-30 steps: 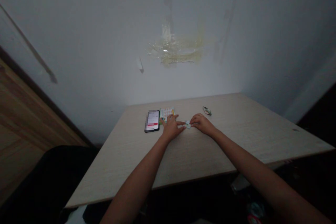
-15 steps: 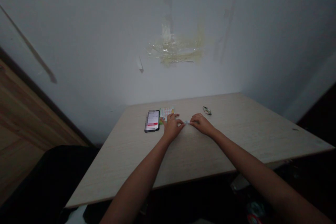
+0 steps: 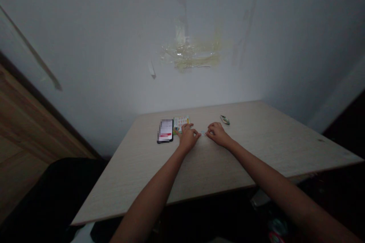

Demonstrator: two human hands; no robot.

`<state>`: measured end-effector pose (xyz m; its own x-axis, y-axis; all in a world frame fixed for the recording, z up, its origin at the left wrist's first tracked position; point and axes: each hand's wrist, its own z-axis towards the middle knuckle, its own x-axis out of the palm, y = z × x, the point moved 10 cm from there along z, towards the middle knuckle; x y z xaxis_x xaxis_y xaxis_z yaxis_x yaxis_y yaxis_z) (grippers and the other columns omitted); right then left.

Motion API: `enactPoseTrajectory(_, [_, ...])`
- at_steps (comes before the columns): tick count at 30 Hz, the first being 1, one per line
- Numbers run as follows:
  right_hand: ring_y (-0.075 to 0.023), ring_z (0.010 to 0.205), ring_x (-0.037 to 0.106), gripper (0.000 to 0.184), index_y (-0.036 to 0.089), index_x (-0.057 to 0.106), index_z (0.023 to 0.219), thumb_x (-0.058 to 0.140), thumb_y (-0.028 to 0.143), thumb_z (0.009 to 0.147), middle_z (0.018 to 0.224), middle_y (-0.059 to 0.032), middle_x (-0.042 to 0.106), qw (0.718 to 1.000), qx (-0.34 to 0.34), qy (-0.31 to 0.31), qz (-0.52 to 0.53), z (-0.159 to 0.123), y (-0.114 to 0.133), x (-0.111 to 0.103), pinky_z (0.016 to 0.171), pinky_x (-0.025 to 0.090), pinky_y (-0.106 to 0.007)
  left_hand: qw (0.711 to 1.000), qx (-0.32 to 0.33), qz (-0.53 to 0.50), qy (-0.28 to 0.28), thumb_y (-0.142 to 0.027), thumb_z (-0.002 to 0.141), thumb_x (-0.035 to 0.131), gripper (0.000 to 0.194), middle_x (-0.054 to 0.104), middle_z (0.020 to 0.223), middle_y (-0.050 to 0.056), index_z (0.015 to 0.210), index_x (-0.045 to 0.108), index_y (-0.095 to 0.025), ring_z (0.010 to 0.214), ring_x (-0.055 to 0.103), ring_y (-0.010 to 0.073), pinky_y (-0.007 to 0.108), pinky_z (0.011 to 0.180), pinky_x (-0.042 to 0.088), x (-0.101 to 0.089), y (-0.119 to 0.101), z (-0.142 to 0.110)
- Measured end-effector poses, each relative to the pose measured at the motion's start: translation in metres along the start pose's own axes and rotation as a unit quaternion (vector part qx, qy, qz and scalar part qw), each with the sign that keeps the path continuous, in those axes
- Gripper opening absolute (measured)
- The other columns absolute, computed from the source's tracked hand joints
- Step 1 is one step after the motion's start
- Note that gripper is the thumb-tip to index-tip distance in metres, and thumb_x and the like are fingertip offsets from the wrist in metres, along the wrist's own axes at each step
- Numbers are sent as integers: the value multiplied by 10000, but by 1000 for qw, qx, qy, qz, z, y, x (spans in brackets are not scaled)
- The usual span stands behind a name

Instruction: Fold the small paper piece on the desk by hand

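Note:
A small pale-blue piece [image 3: 203, 133], thin and too small to make out, lies between my fingertips above the table. My left hand [image 3: 188, 136] pinches its left end with thumb and forefinger, the other fingers spread over a printed card or booklet [image 3: 181, 120]. From the other side my right hand [image 3: 216, 133] pinches at its right end, fingers curled. Left of my left hand lies a phone [image 3: 165, 130] with its screen lit, close against the booklet.
The light wooden table [image 3: 216, 171] meets a wall [image 3: 114, 45] with old tape [image 3: 196, 55] on it. A small crumpled wrapper-like piece [image 3: 225, 120] lies beyond my right hand. A dark mark [image 3: 321, 140] is at the right. Dark chair-like shape [image 3: 65, 182] stands left.
Both hands stay almost in place, with only slight finger shifts around the small pale-blue piece. The phone, booklet and crumpled piece have not moved.

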<state>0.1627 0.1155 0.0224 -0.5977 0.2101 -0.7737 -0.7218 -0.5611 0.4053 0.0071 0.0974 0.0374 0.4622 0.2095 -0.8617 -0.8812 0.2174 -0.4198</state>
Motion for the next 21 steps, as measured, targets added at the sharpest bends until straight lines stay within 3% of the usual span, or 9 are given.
enactPoseTrajectory(9, [-264,1137,457,171,157,681,838,632,314,887,1124,-126,591,997,54,28,-54,2,-7,7,995,381,-383,999,-21,24,29,-449,870,630,236,460,1505,54,891,774,-262,1437,242,326,707,1130,86,14,8,5])
enactPoseTrajectory(21, [-267,1160,461,203,158,694,790,662,345,860,1168,-133,591,994,84,39,-62,4,-13,11,1017,369,-379,999,-34,33,23,-453,810,676,249,440,1521,89,809,777,-225,1443,226,354,672,1143,87,17,8,10])
